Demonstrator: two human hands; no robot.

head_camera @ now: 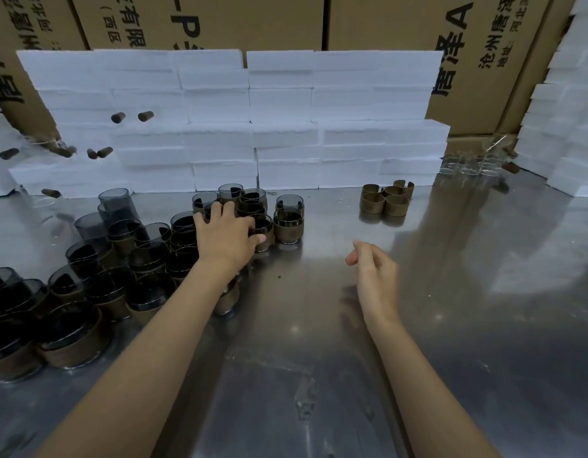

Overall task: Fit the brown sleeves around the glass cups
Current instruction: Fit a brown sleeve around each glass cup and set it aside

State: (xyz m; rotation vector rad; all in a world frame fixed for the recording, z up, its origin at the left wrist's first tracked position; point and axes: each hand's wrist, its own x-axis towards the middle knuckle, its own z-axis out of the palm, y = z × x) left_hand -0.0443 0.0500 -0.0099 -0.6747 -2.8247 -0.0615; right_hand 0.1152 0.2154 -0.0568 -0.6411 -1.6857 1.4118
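Several dark glass cups wearing brown sleeves stand crowded, some stacked, on the left of the steel table. A few taller dark cups without sleeves stand behind them. My left hand reaches over this group, its fingers curled over the cup tops and its thumb against a sleeved cup. My right hand hovers above the table's middle with loosely curled fingers, holding nothing. Several loose brown sleeves stand together at the back right.
A wall of white foam blocks runs along the table's back, with cardboard boxes behind it. More foam blocks are stacked at the right. Clear glass pieces sit in the back right corner. Small brown stoppers lie at the left.
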